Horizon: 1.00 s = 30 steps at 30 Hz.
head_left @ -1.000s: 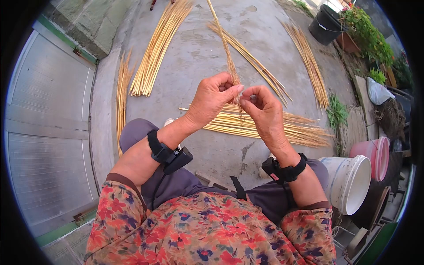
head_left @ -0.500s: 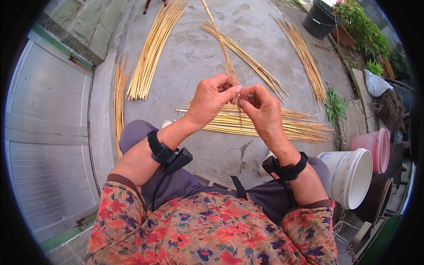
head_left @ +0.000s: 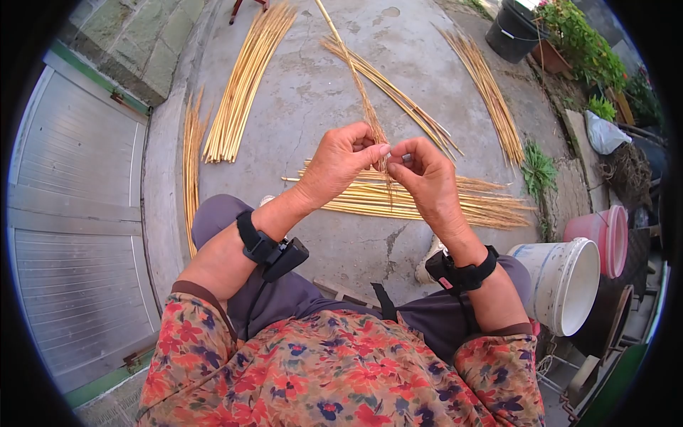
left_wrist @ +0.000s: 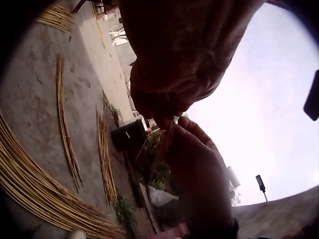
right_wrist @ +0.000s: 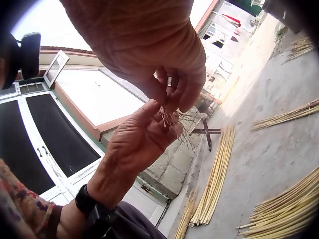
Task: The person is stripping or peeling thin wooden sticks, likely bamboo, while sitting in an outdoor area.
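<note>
A long pale stalk (head_left: 334,32) runs up and away from the hands, its feathery brown head (head_left: 368,114) toward the person. The left hand (head_left: 340,162) pinches this head between thumb and curled fingers. Close beside it, thumb tip near thumb tip, the right hand (head_left: 428,178) pinches thin strands of the same head. In the right wrist view the right hand (right_wrist: 154,55) is above the left hand (right_wrist: 142,137), with fine branching strands (right_wrist: 172,119) sticking out between them. The left wrist view shows both hands dark against the sky, the strands partly hidden.
Bundles of stalks lie on the concrete: a thick one (head_left: 249,85) upper left, a narrow one (head_left: 193,178) by the wall, a crosswise one (head_left: 384,201) under the hands, others ahead (head_left: 402,96) and right (head_left: 491,96). White (head_left: 558,285) and pink (head_left: 601,238) buckets stand at the right.
The view has shifted slightly, and the stalk's far end has swung a little to the left. Both hands keep their hold on the head, with only small finger movements.
</note>
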{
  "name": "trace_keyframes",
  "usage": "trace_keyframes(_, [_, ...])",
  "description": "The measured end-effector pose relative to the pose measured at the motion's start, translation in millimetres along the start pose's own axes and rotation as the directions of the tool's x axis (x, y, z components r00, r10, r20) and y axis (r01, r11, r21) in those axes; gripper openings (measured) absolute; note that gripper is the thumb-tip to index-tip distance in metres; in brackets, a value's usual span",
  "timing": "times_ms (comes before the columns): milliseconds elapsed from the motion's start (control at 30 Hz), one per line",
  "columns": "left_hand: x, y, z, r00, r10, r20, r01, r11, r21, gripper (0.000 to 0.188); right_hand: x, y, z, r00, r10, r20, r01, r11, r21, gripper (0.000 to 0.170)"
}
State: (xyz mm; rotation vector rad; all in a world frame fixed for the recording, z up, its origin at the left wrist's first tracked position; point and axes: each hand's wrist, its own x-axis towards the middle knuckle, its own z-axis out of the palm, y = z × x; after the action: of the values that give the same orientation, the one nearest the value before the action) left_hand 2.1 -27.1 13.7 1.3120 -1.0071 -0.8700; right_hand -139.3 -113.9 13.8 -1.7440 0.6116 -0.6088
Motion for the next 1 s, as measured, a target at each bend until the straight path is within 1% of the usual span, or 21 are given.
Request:
trace_keyframes(267, [2, -2, 3, 1.0, 0.006, 0.019, -0.006, 1.0, -0.002, 0.012, -1, 1, -2, 0.999, -0.012, -0.035, 0.011, 0.999, -0.037, 0.013])
trace_keyframes(333, [2, -3, 4, 0.998, 0.006, 0.06, -0.003, 0.999, -0.04, 0.012, -2, 1, -3, 0.999, -0.012, -0.043, 0.01, 0.999, -0.043, 0.012])
trace_keyframes(433, [3, -6, 3, 0.995, 0.005, 0.101, 0.0, 0.999, -0.05, 0.013, -2, 3, -6, 0.999, -0.002, -0.034, 0.0, 0.998, -0.058, 0.011])
trace_keyframes(533, [4, -6, 4, 0.994, -0.008, 0.112, 0.01, 1.0, -0.016, 0.013, -2, 4, -10, 0.999, 0.037, -0.017, -0.038, 0.998, -0.04, 0.011])
trace_keyframes(600, [4, -7, 3, 0.993, -0.024, 0.118, 0.028, 0.999, -0.032, 0.013, -2, 4, -11, 0.996, 0.084, -0.005, -0.083, 0.992, 0.096, 0.012])
trace_keyframes(667, [3, -7, 4, 0.991, -0.041, 0.124, 0.047, 0.998, -0.046, 0.013, -3, 5, -12, 0.995, 0.095, 0.008, -0.096, 0.99, 0.106, 0.012])
trace_keyframes(767, [1, -5, 7, 0.995, -0.035, 0.091, 0.039, 0.998, -0.043, 0.013, -3, 8, -12, 0.995, 0.094, 0.016, -0.095, 0.989, 0.109, 0.012])
trace_keyframes(833, [1, -2, 8, 1.0, 0.012, -0.018, -0.01, 0.993, 0.114, 0.014, -2, 11, -12, 0.997, 0.082, 0.013, -0.083, 0.992, 0.1, 0.012])
trace_keyframes(933, [5, 4, -1, 0.998, 0.038, -0.047, -0.035, 0.998, 0.061, 0.014, -3, 13, -20, 0.995, 0.091, 0.027, -0.094, 0.992, 0.089, 0.012])
trace_keyframes(967, [6, 5, -3, 0.998, 0.041, -0.053, -0.038, 0.997, 0.062, 0.014, -3, 8, -26, 0.994, 0.086, 0.061, -0.08, 0.993, -0.089, 0.012])
trace_keyframes(1000, [6, 7, -5, 0.998, 0.033, -0.057, -0.031, 0.999, 0.034, 0.014, -3, 3, -31, 0.992, 0.086, 0.095, -0.058, 0.963, -0.263, 0.012])
